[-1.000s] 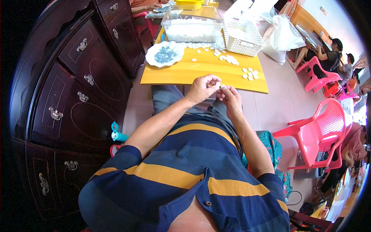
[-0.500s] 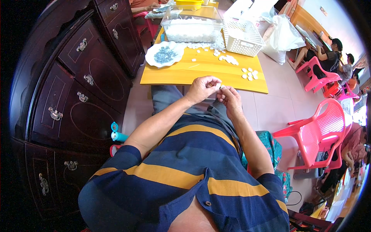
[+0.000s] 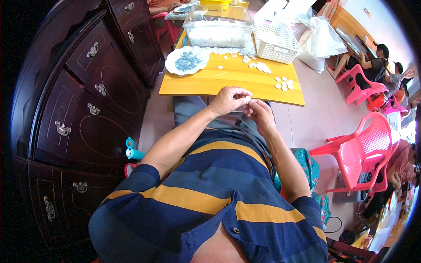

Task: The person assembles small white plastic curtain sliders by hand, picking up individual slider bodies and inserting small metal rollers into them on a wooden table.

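Note:
My left hand [image 3: 230, 101] and my right hand [image 3: 262, 115] meet over my lap, just off the near edge of the yellow table [image 3: 197, 87]. Between my left thumb and fingers is pinched a small white piece [image 3: 248, 99], its shape partly hidden. The fingertips of my right hand press together against that same piece. On the table lie several similar small white pieces [image 3: 284, 83] at the right. A white scalloped dish [image 3: 170, 65] holds many small bluish-grey clear pieces [image 3: 187, 62] to the left.
A clear plastic box [image 3: 218, 40] of white pieces stands at the table's back, beside a white perforated basket [image 3: 280, 55]. White bags [image 3: 322, 44] stand to the right. Dark wooden cabinets [image 3: 87, 101] line the left; a pink chair [image 3: 364, 149] is at right. People sit farther off.
My right hand has shifted slightly left and up, its fingertips closing in on the white piece. My left hand stays almost where it was.

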`<state>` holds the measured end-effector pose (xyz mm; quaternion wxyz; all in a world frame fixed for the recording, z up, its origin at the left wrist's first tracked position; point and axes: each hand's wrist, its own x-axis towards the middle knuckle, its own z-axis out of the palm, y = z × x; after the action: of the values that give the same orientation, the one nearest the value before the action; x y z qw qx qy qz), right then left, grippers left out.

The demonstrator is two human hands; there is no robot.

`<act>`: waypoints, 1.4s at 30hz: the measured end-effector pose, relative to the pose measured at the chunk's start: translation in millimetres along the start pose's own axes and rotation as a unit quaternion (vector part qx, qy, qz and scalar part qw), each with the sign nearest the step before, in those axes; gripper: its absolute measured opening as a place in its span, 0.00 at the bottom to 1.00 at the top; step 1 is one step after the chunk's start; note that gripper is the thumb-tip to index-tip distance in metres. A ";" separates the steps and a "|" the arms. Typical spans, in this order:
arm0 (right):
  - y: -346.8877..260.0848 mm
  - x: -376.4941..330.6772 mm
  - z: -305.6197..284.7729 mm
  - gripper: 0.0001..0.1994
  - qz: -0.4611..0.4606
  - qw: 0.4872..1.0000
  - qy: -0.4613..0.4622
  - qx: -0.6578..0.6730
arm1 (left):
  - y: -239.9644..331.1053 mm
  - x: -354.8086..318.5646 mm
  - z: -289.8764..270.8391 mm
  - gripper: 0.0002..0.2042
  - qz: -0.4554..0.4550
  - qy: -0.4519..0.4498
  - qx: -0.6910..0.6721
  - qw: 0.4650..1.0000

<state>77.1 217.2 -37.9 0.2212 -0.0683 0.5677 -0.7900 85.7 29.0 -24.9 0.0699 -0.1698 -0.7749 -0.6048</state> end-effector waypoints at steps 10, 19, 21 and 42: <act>4.3 -1.1 -0.1 0.09 0.018 1.000 -0.010 0.022 | 12.0 -4.7 2.8 0.18 0.028 -0.018 0.029 0.999; 9.8 -1.5 6.1 0.11 -0.003 1.000 0.010 0.019 | 6.8 -9.8 16.9 0.15 0.110 0.065 0.262 0.957; 10.6 -0.2 5.5 0.12 0.016 0.998 0.002 0.056 | 8.4 -9.6 16.3 0.14 0.115 0.061 0.255 0.958; 5.4 1.2 -4.1 0.05 0.043 0.998 -0.018 0.035 | 13.3 -9.9 11.9 0.13 0.099 0.038 0.219 0.970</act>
<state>76.1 218.8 -44.5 0.2676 -0.0503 0.5384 -0.7975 100.7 41.5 -18.9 0.1947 -0.2032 -0.8644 -0.4167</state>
